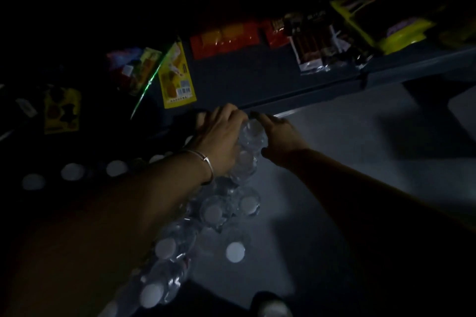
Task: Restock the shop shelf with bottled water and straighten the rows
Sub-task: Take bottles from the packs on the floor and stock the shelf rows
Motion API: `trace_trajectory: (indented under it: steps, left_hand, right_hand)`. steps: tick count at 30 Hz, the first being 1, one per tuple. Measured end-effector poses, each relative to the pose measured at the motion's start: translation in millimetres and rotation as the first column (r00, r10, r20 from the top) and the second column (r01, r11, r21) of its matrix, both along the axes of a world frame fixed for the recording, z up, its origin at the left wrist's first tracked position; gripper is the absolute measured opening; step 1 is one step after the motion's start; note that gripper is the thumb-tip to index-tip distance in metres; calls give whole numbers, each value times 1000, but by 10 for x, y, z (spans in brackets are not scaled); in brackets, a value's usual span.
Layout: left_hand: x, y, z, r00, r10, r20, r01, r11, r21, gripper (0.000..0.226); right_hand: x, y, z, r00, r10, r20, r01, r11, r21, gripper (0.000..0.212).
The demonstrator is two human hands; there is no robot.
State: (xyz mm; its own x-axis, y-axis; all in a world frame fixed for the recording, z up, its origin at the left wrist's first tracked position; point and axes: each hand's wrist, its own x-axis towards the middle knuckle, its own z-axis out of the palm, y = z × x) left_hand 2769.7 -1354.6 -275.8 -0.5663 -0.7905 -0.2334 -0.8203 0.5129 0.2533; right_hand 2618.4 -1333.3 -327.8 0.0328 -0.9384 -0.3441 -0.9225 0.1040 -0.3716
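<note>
Dim shop aisle, pale floor [322,188] lit in a patch at centre, everything toward nine o'clock lost in shadow. Nearest, at six to seven o'clock: clear water bottles [164,249] standing upright, seen from above as white caps over ribbed, glinting plastic, running in a loose line up toward centre. Packed shoulder to shoulder, likely so each row steadies itself, though the line bends and wants straightening. Further caps [73,171] at nine o'clock, faint discs in the dark, bodies not visible. At centre, both hands closed round the far end bottle [253,131] of the line: left hand [219,134], thin bangle [206,162] at the wrist, draped over its near side with fingers curled down; right hand [280,134] on the opposite side, forefinger reaching past the cap, thumb tucked low. Grip from both flanks probably meant to square the bottle against its neighbours; whether lifted or resting cannot be told. Beyond, from ten to two o'clock: dark shelf [283,80] edge carrying snack goods, a yellow packet [176,77] leaning at eleven, red packets [226,38] at twelve, a lime-green item [401,38] at two. Labels too blurred to read.
</note>
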Motion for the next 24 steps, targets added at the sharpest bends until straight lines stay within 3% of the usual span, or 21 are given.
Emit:
trace_trajectory:
  steps: [7,13,19,24]
  left_hand:
    - [101,-138,-360,1000,18,-22,-18,999,-31,51]
    - [86,-196,-168,999,6,-32,-7,999,-42,51]
    - [3,-209,565,999,-25,27,25,1000,-2,55]
    - [-89,-260,1856,998,-55,11,55,998,-4,60]
  right_hand:
    - [92,-193,-277,991,-89,101,92,996,-20,69]
    - [88,-113,-112,987,-138,82,145,986,-78,61]
    - [-1,-72,844,990,-97,100,111,984,-138,65]
    - [-115,-60,2392,986,20,165,15,977,-212,62]
